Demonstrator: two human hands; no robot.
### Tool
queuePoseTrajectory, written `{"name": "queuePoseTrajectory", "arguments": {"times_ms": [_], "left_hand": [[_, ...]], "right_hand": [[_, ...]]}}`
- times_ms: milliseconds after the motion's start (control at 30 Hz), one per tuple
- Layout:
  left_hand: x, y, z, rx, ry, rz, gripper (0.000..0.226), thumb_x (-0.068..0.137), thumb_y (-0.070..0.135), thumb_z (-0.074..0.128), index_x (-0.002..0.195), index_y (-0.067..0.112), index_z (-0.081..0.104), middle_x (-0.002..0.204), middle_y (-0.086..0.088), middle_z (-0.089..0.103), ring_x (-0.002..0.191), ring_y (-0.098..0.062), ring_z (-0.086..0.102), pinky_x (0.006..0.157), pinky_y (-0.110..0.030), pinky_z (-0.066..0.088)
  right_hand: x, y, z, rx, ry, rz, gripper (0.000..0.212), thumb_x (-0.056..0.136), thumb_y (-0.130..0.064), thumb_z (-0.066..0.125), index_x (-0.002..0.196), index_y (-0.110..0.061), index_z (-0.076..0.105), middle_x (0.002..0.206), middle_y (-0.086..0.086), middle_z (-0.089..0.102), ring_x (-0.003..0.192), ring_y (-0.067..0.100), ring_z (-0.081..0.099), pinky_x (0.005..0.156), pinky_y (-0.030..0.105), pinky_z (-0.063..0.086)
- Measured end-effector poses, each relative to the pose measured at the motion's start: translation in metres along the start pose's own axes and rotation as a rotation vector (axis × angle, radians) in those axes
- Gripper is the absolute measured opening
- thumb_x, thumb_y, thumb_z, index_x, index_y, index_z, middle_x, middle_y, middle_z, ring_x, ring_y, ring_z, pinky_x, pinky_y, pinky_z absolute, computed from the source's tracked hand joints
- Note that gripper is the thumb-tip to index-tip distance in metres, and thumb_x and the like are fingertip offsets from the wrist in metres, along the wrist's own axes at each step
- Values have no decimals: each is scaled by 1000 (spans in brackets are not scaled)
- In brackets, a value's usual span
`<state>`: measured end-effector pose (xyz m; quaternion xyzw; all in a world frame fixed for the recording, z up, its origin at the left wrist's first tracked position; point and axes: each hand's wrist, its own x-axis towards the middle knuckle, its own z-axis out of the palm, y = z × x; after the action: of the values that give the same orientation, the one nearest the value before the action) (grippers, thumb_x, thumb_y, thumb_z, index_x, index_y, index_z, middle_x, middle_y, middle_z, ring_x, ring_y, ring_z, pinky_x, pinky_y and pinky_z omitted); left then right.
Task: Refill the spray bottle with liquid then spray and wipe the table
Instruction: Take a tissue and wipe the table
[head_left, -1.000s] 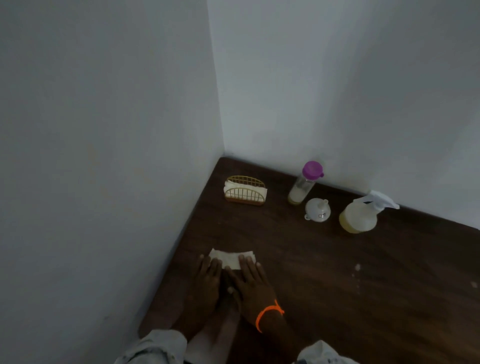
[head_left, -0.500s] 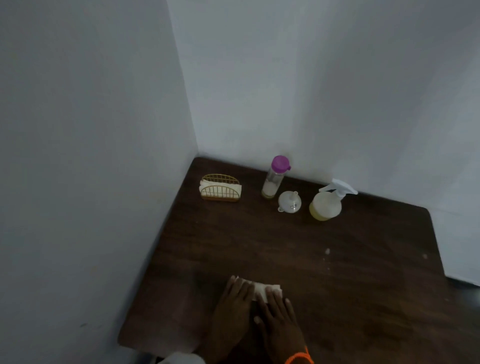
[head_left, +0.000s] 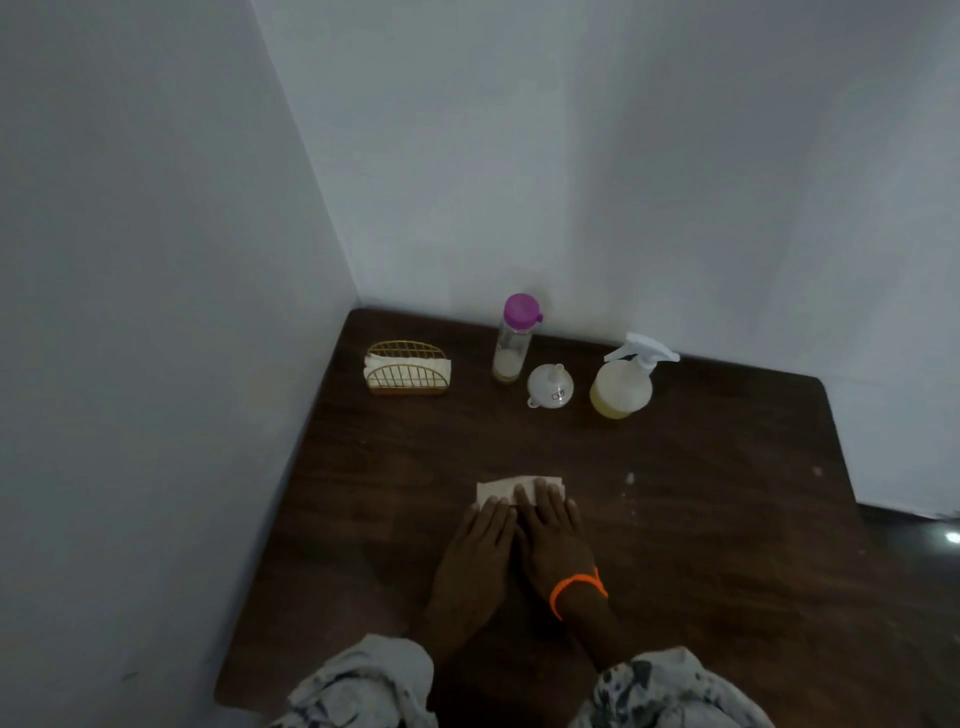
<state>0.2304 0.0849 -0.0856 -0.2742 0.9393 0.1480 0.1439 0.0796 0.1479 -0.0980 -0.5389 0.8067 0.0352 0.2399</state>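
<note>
A folded white tissue lies flat on the dark wooden table. My left hand and my right hand, which wears an orange wrist band, press side by side on the tissue's near part with fingers flat. At the back stands the spray bottle with pale yellow liquid and a white trigger head. Left of it sits a white funnel, upside down, and a clear refill bottle with a purple cap.
A gold wire holder with white tissues stands at the back left near the corner. White walls close off the table's left and back sides. Small pale specks mark the wood to the right of my hands.
Both hands and the tissue have slid over the table, first toward me, then forward again. My head has moved, so the view has shifted.
</note>
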Motion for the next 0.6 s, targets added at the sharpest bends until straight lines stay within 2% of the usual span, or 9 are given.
{"name": "queuePoseTrajectory", "arguments": {"times_ms": [33,100,167,233,333,467,600], "left_hand": [[-2,1,1,4,-36,-14,67,83,29,41,145,4,52,152,-15,50,146,-30,41,122,-49,30],[-4,1,1,-6,-27,-45,68,89,28,45,152,4,40,159,-16,39,151,-30,30,126,-49,17],[-2,1,-5,1,29,-40,70,97,26,47,158,4,21,167,-16,19,156,-29,13,127,-47,2],[1,0,-10,4,56,-38,70,101,26,45,160,6,13,169,-13,10,157,-27,4,127,-45,-3],[7,0,-12,-16,48,-37,66,103,26,41,160,8,13,169,-13,10,157,-24,3,127,-42,-5],[16,2,-12,-1,-9,-40,68,104,30,40,161,8,9,169,-13,5,157,-25,0,128,-45,-3],[37,-5,-17,24,-1,-56,65,105,28,31,161,8,5,169,-15,3,157,-27,-3,127,-47,0]], "right_hand": [[-2,3,1,10,-4,-7,62,102,-50,23,158,-36,1,165,1,-9,153,22,-4,122,39,-7],[-6,7,0,36,-6,-22,62,103,-54,20,157,-39,-7,161,-4,-20,151,18,-15,123,39,-8],[-12,12,-2,27,-11,-34,61,103,-56,18,157,-40,-7,161,-5,-21,151,17,-16,124,40,-7],[-17,17,-3,23,-25,-47,62,101,-57,16,157,-40,-6,163,-6,-19,152,18,-15,124,41,-7],[-20,21,-4,19,-30,-59,63,101,-58,16,157,-39,-5,164,-5,-17,153,18,-14,125,42,-5],[-22,20,-8,62,-35,-40,61,103,-56,18,156,-40,-6,162,-4,-20,152,18,-16,125,42,-6],[-9,18,-10,81,7,-4,59,103,-55,21,156,-41,-1,162,-4,-16,155,22,-8,124,42,-5]]}}
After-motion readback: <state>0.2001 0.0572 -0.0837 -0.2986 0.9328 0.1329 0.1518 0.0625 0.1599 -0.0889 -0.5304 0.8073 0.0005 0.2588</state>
